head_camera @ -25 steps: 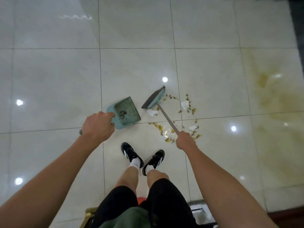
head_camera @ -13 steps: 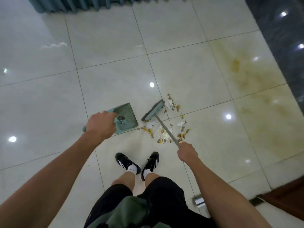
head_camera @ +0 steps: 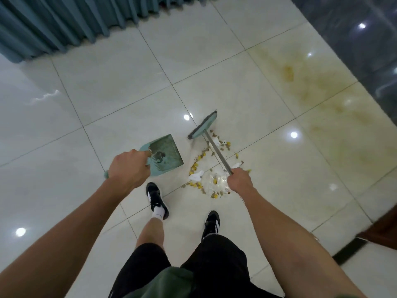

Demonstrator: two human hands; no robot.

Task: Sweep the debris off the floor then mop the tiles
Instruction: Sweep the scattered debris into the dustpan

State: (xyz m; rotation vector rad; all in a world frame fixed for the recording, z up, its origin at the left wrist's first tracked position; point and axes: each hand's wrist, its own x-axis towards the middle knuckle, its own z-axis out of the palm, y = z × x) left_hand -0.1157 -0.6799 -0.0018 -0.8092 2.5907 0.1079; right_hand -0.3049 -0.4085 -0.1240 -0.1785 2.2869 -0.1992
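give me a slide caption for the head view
Left hand holds a dustpan, right hand a broom beside scattered debris on white tiles.

You are looking past a teal pleated curtain (head_camera: 64, 24) hanging along the far left edge of the room. A dark glossy wall panel (head_camera: 354, 39) is running down your right side, catching ceiling lights. You are wearing black sneakers (head_camera: 155, 198), white socks (head_camera: 158, 212) and black shorts (head_camera: 214, 265). A brown wooden piece (head_camera: 380, 233) is showing at right.

Teal dustpan (head_camera: 166, 152) tilted over tiles, teal broom (head_camera: 204, 126) beyond scattered yellow-brown debris (head_camera: 206, 168)
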